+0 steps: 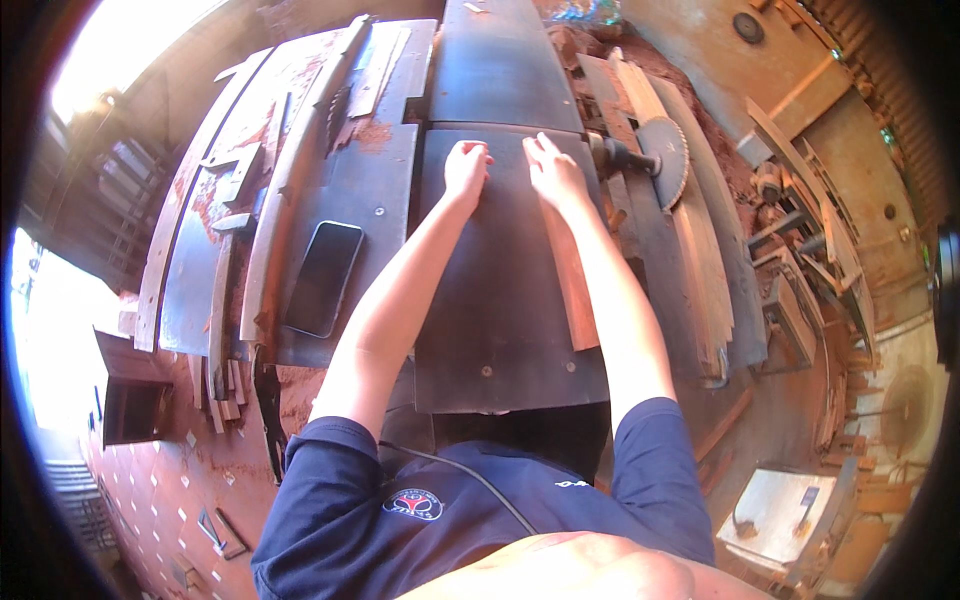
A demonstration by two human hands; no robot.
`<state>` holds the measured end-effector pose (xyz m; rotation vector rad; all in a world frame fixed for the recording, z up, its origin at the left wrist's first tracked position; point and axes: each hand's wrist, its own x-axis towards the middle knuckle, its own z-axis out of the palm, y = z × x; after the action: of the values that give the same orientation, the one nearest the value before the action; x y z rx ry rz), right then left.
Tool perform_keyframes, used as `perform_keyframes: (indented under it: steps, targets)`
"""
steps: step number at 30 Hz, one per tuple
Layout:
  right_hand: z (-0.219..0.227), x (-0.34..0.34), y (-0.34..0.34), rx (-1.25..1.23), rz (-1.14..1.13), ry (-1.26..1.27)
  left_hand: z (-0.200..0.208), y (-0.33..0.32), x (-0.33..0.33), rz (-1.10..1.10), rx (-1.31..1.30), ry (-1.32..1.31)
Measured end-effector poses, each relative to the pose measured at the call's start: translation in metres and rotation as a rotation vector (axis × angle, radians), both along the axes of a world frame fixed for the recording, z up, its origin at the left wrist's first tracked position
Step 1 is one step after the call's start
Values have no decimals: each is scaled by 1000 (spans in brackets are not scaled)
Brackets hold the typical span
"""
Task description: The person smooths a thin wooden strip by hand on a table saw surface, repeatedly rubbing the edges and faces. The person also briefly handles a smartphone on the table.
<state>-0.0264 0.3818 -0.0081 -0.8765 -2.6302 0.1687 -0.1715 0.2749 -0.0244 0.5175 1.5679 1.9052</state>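
Over the dark metal machine table (480,300) both my arms reach forward. My left hand (467,172) is closed, its fingers curled in; whether anything is inside is hidden. Just to the right, my right hand (556,175) has its fingers stretched forward and apart, close to the far end of a reddish wooden strip (574,290). This strip lies lengthwise on the table's right side, partly under my right forearm. I cannot tell if the fingers press on it. A round toothed saw blade (668,165) stands on a spindle to the right of that hand.
A black phone (325,278) lies left of my left forearm. Beyond it are a long wooden bar (290,190) and a hammer-like tool (228,250). Long boards (700,270) lie past the blade. Wood scraps (800,240) pile up at the right; a white-topped stand (775,515) is lower right.
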Motion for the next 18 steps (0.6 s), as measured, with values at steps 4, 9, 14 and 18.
perform_keyframes:
  steps: [4,9,14,18]
  targets:
    - [-6,-28,41,5,13,66,-3,8,0,131,-20,39]
    - [-6,-57,70,-63,28,143,4,12,-4,210,-47,-121]
    - [-9,-87,106,-44,33,139,6,12,-7,236,-82,-130]
    - [-11,-112,137,-83,42,115,6,12,-12,239,-168,-91]
